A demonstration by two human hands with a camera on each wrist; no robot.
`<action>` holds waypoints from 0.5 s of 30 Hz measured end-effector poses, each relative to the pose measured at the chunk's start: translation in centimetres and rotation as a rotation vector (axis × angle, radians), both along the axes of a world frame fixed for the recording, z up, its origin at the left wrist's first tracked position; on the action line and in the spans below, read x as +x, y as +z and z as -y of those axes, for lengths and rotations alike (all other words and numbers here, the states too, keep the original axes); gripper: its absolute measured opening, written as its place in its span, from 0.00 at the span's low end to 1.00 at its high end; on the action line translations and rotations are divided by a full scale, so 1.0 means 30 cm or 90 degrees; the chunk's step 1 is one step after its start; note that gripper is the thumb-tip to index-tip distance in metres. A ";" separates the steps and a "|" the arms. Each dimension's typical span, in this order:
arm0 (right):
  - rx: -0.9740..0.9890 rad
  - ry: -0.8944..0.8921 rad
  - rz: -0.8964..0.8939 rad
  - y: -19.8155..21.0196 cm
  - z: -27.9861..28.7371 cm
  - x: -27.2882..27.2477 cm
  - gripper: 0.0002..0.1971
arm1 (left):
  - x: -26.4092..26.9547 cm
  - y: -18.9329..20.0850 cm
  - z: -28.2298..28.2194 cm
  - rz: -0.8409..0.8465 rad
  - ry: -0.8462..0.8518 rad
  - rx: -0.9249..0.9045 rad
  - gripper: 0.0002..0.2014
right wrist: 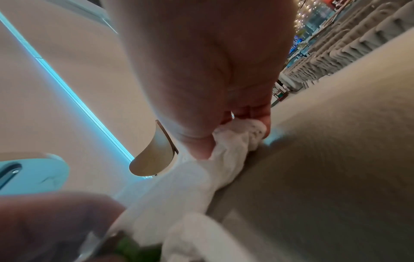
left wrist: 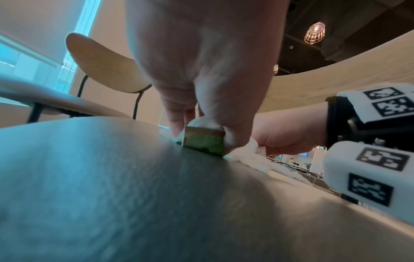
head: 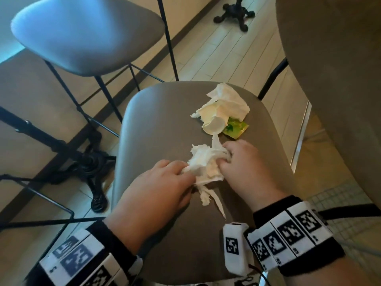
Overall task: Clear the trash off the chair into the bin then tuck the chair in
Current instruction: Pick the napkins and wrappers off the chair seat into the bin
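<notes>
A grey chair seat (head: 160, 124) holds the trash. At its middle lies a crumpled white tissue (head: 202, 162), gripped from both sides. My left hand (head: 177, 174) pinches its left end, and in the left wrist view that hand (left wrist: 201, 127) also pinches a small green-and-brown wrapper (left wrist: 203, 141) against the seat. My right hand (head: 224, 157) grips the tissue's right end, its fingers curled into the white tissue (right wrist: 233, 147). Farther back on the seat lie a crushed paper cup (head: 212, 120), a white napkin (head: 228, 100) and a green packet (head: 237, 129). No bin is in view.
A second grey chair (head: 82, 36) stands to the back left on black legs. A black table base (head: 90, 162) sits on the wooden floor to the left. A large grey rounded surface (head: 329, 58) rises close on the right.
</notes>
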State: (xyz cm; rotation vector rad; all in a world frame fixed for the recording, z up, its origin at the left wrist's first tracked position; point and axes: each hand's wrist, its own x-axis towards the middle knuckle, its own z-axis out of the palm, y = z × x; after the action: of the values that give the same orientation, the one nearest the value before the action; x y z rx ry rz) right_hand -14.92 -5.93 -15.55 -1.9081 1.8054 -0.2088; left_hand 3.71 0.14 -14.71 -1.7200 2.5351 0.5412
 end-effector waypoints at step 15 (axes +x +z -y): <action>-0.170 -0.048 0.303 0.312 -0.162 -0.014 0.06 | 0.188 0.070 -0.268 -0.342 0.286 -0.083 0.08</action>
State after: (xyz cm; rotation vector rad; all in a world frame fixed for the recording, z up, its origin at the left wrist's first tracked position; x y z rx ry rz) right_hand -15.34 -1.07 -6.20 -1.7636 1.5786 -0.8884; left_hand 9.36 8.20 -12.61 -2.5076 2.5236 0.9978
